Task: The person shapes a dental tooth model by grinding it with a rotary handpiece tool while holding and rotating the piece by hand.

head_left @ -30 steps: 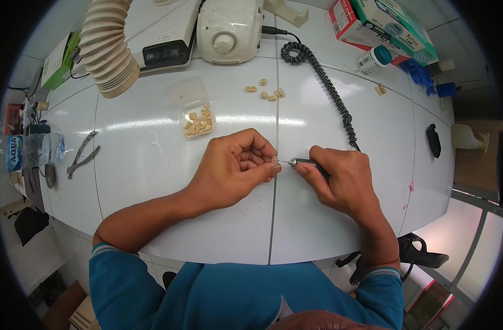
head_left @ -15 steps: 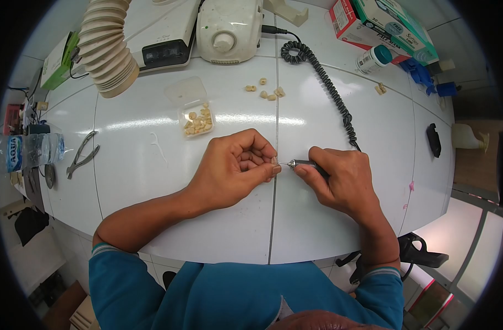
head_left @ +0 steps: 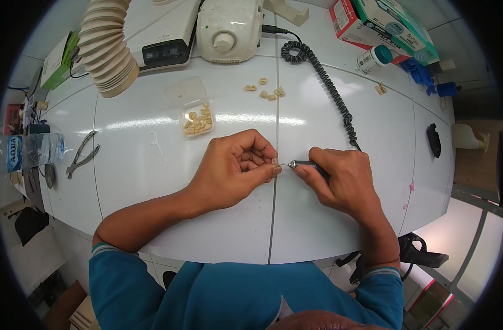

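Note:
Between the thumb and fingertips of my left hand (head_left: 238,165) is a small pale dental crown (head_left: 274,161), mostly covered by the fingers. My right hand (head_left: 339,179) is wrapped round a dark rotary handpiece (head_left: 306,164) with a metal nose. Its thin bur (head_left: 284,164) points left and reaches the crown; whether it touches cannot be made out. Beyond my left hand stands an open clear plastic box (head_left: 198,122) of yellowish crowns. Several loose crowns (head_left: 271,97) lie farther back.
A coiled black cord (head_left: 331,82) runs from the control unit (head_left: 229,33) to the handpiece. A ribbed suction hose (head_left: 105,49) hangs at back left. Pliers (head_left: 82,157) and a water bottle (head_left: 34,151) are left; a white jar (head_left: 374,59) and boxes (head_left: 383,27) stand back right.

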Action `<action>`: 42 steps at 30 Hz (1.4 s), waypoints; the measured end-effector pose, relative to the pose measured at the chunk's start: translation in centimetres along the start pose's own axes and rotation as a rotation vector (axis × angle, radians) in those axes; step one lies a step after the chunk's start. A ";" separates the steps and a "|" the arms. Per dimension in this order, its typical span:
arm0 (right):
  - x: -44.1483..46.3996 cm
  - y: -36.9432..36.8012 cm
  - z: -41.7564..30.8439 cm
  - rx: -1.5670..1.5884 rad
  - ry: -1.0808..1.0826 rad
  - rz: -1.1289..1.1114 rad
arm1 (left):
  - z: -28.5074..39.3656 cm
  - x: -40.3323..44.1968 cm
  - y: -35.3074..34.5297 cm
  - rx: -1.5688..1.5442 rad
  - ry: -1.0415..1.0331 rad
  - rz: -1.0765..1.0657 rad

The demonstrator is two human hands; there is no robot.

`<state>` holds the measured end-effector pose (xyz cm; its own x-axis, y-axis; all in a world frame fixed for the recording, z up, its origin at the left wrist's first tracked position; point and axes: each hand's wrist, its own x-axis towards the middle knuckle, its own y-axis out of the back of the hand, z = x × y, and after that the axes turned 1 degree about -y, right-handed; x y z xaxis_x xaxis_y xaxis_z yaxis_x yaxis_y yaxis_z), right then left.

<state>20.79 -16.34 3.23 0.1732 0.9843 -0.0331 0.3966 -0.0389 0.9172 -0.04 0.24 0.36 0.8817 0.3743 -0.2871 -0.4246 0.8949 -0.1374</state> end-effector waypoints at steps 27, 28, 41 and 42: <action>0.0 0.0 -0.1 -0.009 -0.003 0.003 | -0.1 0.0 0.0 0.004 -0.008 -0.004; 0.0 0.0 0.1 -0.005 0.002 0.001 | -0.1 0.0 0.0 0.007 -0.005 -0.002; 0.0 0.2 0.1 0.006 0.015 -0.006 | 0.2 -0.1 -0.1 0.000 0.000 -0.003; 0.1 0.2 0.0 0.001 0.004 -0.003 | 0.2 -0.1 -0.1 0.000 -0.004 -0.004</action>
<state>20.89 -16.30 3.37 0.1682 0.9852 -0.0339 0.3977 -0.0364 0.9168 -0.08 0.20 0.59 0.8841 0.3717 -0.2831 -0.4213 0.8962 -0.1388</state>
